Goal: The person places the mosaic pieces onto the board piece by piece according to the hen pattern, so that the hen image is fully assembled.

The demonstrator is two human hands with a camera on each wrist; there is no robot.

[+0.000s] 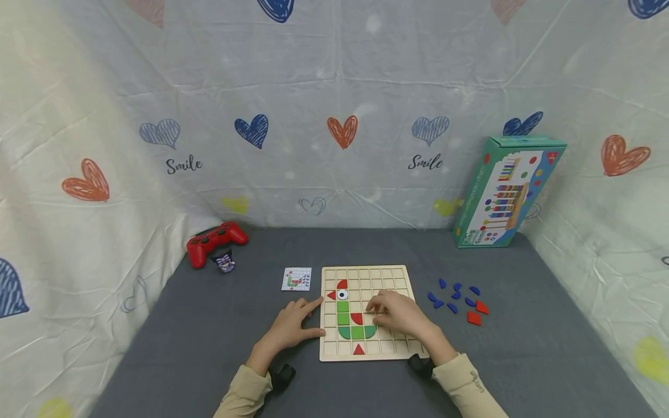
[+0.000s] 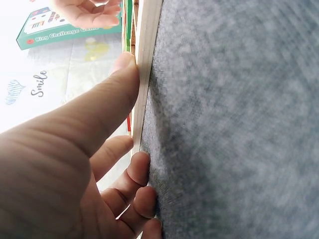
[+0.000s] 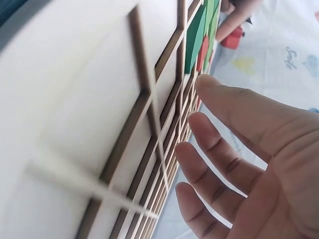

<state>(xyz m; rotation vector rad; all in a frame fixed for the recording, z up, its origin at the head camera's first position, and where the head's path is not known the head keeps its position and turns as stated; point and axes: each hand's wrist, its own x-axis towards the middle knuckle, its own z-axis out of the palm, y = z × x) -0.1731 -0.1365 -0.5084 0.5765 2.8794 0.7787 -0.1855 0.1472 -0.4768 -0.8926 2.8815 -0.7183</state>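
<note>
Left hand [image 1: 292, 322] and right hand [image 1: 399, 313] at the board [image 1: 376, 278], both loose

Board's near the middle, green tiles [image 1: 342, 319] and red ones [image 1: 357, 319] on its left half. Left hand's unclenched, thumb and a fingertip touching the left edge. Right hand's over the right half, released, fingers loosely bent. Card's [image 1: 296, 279] just off the far left corner, blue bits [image 1: 452, 308] out right.

A curtained booth [image 1: 381, 64], whether in a home or studio unclear: heart-print sheets [image 1: 292, 69] reading "Smile" enclose a gray surface [image 1: 219, 302] on three sides, a game box [image 1: 504, 200] and red controller [image 1: 215, 239] toward its back.
</note>
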